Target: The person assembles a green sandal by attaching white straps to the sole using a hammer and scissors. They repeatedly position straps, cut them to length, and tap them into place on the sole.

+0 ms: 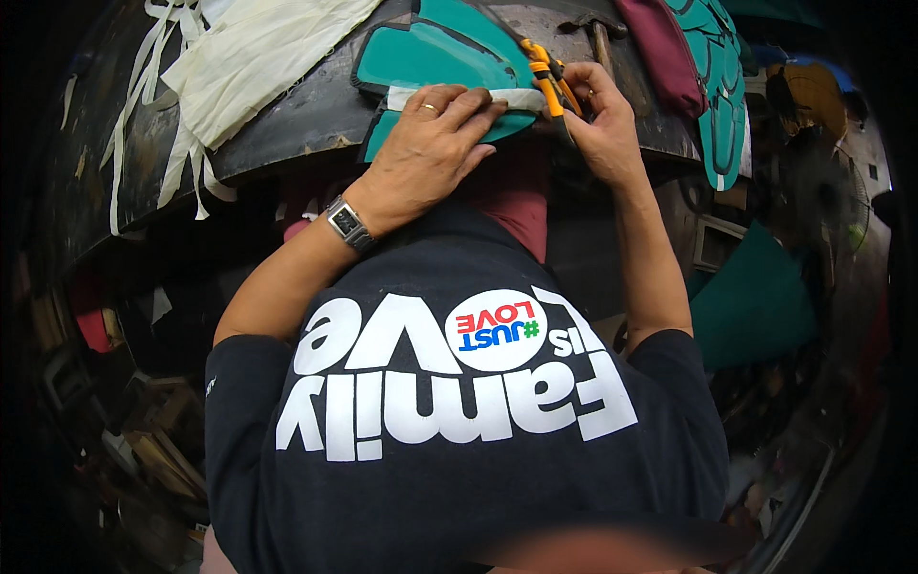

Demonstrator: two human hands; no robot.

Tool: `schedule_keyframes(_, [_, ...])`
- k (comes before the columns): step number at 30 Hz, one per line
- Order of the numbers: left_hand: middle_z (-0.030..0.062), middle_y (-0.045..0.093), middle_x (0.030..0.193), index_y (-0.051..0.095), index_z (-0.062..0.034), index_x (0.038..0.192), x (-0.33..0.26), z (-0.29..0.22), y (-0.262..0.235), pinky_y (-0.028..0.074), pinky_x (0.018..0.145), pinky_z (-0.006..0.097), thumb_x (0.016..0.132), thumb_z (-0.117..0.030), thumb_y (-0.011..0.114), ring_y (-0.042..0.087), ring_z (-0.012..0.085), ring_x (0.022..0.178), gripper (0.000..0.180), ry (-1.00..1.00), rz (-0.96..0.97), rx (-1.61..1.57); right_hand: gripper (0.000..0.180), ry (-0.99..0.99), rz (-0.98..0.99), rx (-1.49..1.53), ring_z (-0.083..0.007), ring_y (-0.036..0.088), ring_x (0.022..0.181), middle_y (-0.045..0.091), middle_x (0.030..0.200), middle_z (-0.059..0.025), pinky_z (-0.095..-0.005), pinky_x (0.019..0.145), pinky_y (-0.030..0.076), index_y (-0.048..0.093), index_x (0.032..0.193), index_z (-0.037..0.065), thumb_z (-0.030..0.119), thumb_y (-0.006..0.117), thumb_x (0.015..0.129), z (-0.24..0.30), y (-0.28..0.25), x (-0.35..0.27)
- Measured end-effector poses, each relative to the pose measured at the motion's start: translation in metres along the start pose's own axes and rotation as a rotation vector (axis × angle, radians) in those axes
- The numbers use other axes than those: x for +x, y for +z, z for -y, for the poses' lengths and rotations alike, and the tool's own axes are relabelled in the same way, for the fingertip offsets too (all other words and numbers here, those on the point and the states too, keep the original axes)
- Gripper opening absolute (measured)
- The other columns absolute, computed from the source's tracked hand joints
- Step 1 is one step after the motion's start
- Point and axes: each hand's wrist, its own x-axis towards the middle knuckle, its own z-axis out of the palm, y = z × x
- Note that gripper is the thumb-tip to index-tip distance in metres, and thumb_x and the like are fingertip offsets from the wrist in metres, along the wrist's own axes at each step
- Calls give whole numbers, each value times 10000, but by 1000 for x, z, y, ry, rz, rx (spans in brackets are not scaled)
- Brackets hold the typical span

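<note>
In view, inverted white lettering (463, 411) is printed across the black T-shirt (469, 488); red, blue and green lettering (497, 327) is carried on a white disc (494, 361); the small sleeve marking (211, 386) cannot be read

On the surface (306, 158), cloth (263, 67) lies left, partly hanging over the near edge. Right of it lies a panel (445, 57), a strip (519, 99) across its near part, the left hand (442, 129) atop. Farther right: the right hand (601, 124) with a tool (545, 81), a hammer (601, 46) behind, then overhanging pieces (722, 91).
</note>
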Motion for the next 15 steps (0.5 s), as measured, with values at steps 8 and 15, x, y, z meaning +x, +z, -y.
schedule_keyframes(8, [104,543,1336,555,-74,1400,-2,-2,4,396,1081,424,884,-215,723,503,297,1238,561,-23,-3,14,338,-15,126,20,-129,614,894,637,942,-58,-273,873,495,585,1123,5,42,683,802,9,5,23])
schedule_keyframes(15, [97,528,1359,541,-76,1417,-4,-1,6,379,1091,416,868,-200,733,488,279,1251,594,-27,-2,6,353,171,256,147,-33,521,761,584,836,30,-195,662,434,584,1033,54,28,816,768,12,2,37])
